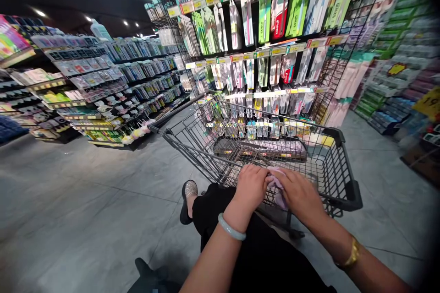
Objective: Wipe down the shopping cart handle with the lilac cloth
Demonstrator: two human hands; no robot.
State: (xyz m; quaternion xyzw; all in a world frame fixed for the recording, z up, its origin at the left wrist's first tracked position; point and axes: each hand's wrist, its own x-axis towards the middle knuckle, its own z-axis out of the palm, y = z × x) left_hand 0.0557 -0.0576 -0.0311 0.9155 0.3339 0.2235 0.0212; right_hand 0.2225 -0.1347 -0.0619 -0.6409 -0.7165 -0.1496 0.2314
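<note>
Your left hand [252, 186] and right hand [299, 192] are both closed on a lilac cloth [281, 200], fingers bent into its soft, crumpled folds. The cloth is bunched between your fingertips at the near side of the shopping cart [323, 165], and a loose fold hangs below, beside your right palm. Your fingertips nearly meet over it; whether either hand also touches the wire behind, you cannot tell from this view.

The cart is a dark grey metal mesh of thin crossing rods, with smooth, rounded black corner guards [352, 194] at its right end. Its handle end angles away on your left. Through the open grid you see the floor and the low shelf beyond.

You wear a smooth, rounded, pale bangle [232, 227] on your left wrist and a shiny gold-coloured bracelet [353, 252] on the right. Under your forearms lies matt black clothing [261, 256], and to the left of it a black shoe [188, 197] with a glittery, sparkling upper.

Ahead of you, past the cart, a black wire display rack [237, 58] holds rows of slim, upright packs, glossy and flat, in green, white and red; some green ones read "SXWM". Yellow and white price tags [275, 51] line its shelf edges. To your left, tiered display shelves [99, 78] carry dense rows of small packets and soft-looking items. The floor [103, 201] is grey and smooth, crossed by thin straight seams.
</note>
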